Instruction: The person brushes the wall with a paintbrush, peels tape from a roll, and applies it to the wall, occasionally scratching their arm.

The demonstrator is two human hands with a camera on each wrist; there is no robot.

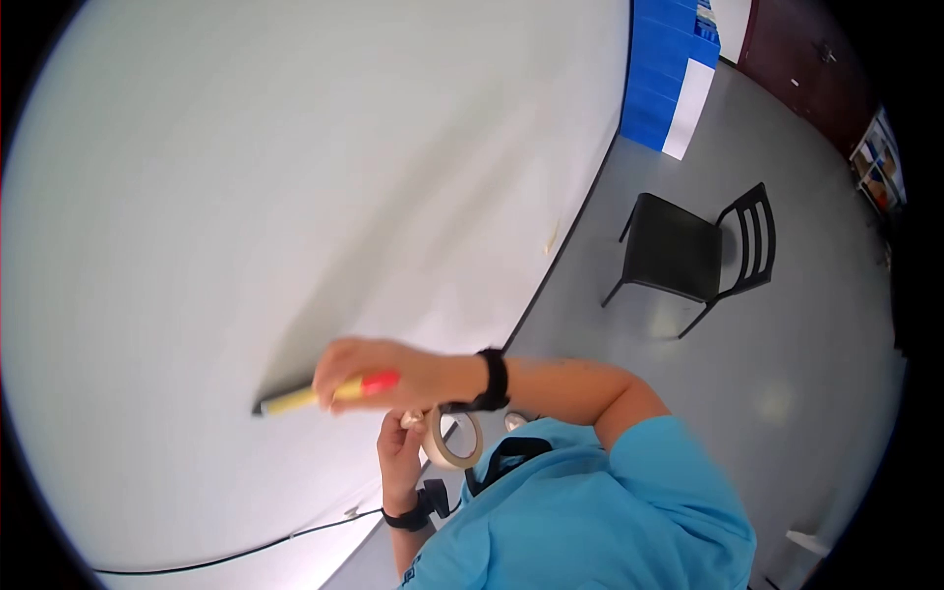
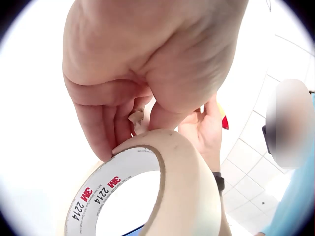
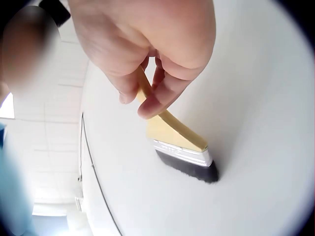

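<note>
My right hand (image 1: pixel 423 372) pinches the yellow handle of a flat paintbrush (image 3: pixel 172 129), whose red end shows in the head view. Its dark bristles (image 3: pixel 189 168) lie right at the white wall (image 1: pixel 197 216), beside a shadow. Lower down, near the right forearm, my left hand (image 1: pixel 397 460) grips a roll of masking tape (image 2: pixel 191 184) by its rim, thumb on the outside. The core is printed 3M 2214. A small crumpled bit of tape (image 2: pixel 137 117) sits among the left fingers, partly hidden by them.
A black chair (image 1: pixel 677 246) stands on the grey floor (image 1: pixel 787 324), off to the right of the wall. Beyond it is a blue panel (image 1: pixel 657 84). A black cable (image 1: pixel 216 562) runs along the wall at lower left. A small pale strip (image 1: pixel 551 238) shows near the wall's edge.
</note>
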